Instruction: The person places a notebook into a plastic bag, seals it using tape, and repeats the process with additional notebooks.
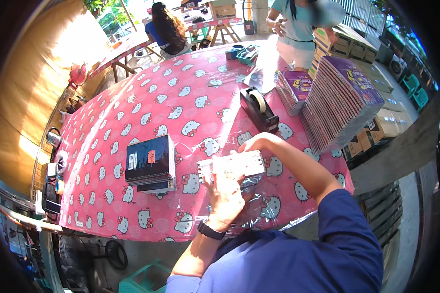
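Observation:
In front of me a stack of spiral-bound notebooks (252,165) stands on edge, its pale side bright with glare and clear plastic film (249,207) around its base. My left hand (225,198), with a black band at the wrist, grips the near side of the stack. My right hand (257,141) reaches around the far side, its fingers bent at the top edge; what they pinch there is partly hidden. To the left lies a pile of dark-covered spiral notebooks (150,160). A black tape dispenser (259,111) with a pale roll sits just beyond my right hand.
A pink patterned cloth under clear plastic covers the table (146,119). Tall purple-covered notebook piles (335,105) stand at its right edge, beside cardboard boxes (349,44). One person (296,29) stands across the table; another (168,34) sits farther back. A green stool (144,278) is below the near edge.

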The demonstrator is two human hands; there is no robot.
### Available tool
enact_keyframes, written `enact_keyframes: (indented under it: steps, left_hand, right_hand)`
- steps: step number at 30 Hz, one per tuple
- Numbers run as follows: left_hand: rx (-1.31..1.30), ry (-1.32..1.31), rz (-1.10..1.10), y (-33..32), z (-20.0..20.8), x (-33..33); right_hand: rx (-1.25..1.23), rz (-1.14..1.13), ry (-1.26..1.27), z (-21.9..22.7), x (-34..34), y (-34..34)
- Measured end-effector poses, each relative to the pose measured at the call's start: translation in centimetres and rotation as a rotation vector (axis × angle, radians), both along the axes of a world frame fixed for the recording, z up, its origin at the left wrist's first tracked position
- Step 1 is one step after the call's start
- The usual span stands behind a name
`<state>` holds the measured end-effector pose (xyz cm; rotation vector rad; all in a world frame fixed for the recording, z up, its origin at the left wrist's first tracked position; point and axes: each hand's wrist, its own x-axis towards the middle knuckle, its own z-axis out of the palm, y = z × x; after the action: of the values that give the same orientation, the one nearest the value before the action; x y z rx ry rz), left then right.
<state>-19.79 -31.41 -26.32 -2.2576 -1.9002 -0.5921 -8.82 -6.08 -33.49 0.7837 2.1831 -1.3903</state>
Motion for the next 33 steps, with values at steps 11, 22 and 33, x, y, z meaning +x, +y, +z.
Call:
enact_keyframes:
  steps: [11,22,33]
  left_hand:
    - [-0.015,-0.763,-0.107,4.7,4.7,-3.5]
    - [-0.587,-1.325,0.003,1.9,-0.8,-8.7]
    - [-0.118,-1.452,-0.267,3.4,7.4,-12.1]
  right_hand:
    - [-0.353,-0.406,0.316,-0.9,8.0,-19.5]
    - [-0.195,-0.795,1.173,3.8,5.3,-14.4]
    - [1.079,-0.354,1.028,18.4,3.5,-14.7]
